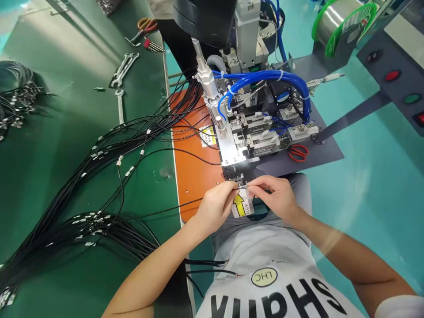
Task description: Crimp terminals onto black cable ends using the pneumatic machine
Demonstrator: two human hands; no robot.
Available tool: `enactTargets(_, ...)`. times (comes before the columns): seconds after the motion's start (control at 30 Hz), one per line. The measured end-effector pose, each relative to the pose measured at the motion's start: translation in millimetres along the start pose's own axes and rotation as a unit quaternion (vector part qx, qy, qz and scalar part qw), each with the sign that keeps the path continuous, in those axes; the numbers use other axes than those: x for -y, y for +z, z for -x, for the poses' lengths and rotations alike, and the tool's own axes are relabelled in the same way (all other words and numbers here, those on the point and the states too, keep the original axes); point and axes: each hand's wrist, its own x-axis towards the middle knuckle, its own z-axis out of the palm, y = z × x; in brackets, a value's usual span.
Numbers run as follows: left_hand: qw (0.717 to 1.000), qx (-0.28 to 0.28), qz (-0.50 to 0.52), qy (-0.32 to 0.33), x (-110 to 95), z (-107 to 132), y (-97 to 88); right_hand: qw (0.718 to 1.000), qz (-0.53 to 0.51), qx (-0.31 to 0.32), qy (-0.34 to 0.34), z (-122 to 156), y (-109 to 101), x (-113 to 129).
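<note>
In front of the machine's near end, my left hand [216, 204] is closed in a pinch on a black cable [172, 208] that runs in from the left. My right hand [276, 194] faces it, thumb and forefinger pinched together. Between both sets of fingertips lies a thin, silvery piece [243, 187], too small to name. Just beyond the fingers is the metal front of the bench machine [232, 152]. Under the hands a white label with a yellow arrow [239, 204] shows.
Bundles of black cables [109, 145] with white tags spread over the green table [66, 154]. Wrenches [121, 106] and orange-handled scissors [147, 25] lie farther back. Red-handled scissors [298, 153] rest right of the machine. A wire spool [344, 22] and button panel [394, 75] stand right.
</note>
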Motion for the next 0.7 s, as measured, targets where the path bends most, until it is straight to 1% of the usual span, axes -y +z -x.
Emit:
enactTargets(0.1, 1.000, 0.018, -0.011, -0.017, -6, -4, 2.2, 0.999, 0.035, 0.025, -0.006, -5, -7, 5)
enactTargets(0.17, 0.999, 0.031, 0.002, -0.024, -12, -9, 2.9, 0.998, 0.042, 0.035, 0.003, -10, -10, 8)
enactTargets(0.23, 0.998, 0.038, 0.043, -0.041, -15, -13, 2.7, 0.999, -0.010, 0.027, 0.045, -15, -14, 8)
enactTargets(0.3, 0.993, 0.036, 0.094, -0.066, -16, -16, 2.0, 0.991, -0.084, 0.020, 0.100, -19, -19, 5)
enactTargets(0.33, 0.990, 0.033, 0.114, -0.078, -16, -16, 1.6, 0.986, -0.114, 0.028, 0.122, -21, -21, 2)
enactTargets(0.4, 0.986, 0.028, 0.137, -0.092, -15, -16, 1.1, 0.973, -0.162, 0.070, 0.151, -22, -23, -4)
enactTargets(0.5, 0.983, 0.023, 0.153, -0.102, -15, -15, 0.9, 0.950, -0.226, 0.124, 0.176, -22, -23, -11)
enactTargets(0.57, 0.981, 0.020, 0.164, -0.106, -15, -15, 0.6, 0.942, -0.246, 0.131, 0.186, -23, -21, -14)
enactTargets(0.7, 0.978, 0.018, 0.174, -0.109, -16, -16, -0.9, 0.936, -0.257, 0.140, 0.197, -28, -19, -14)
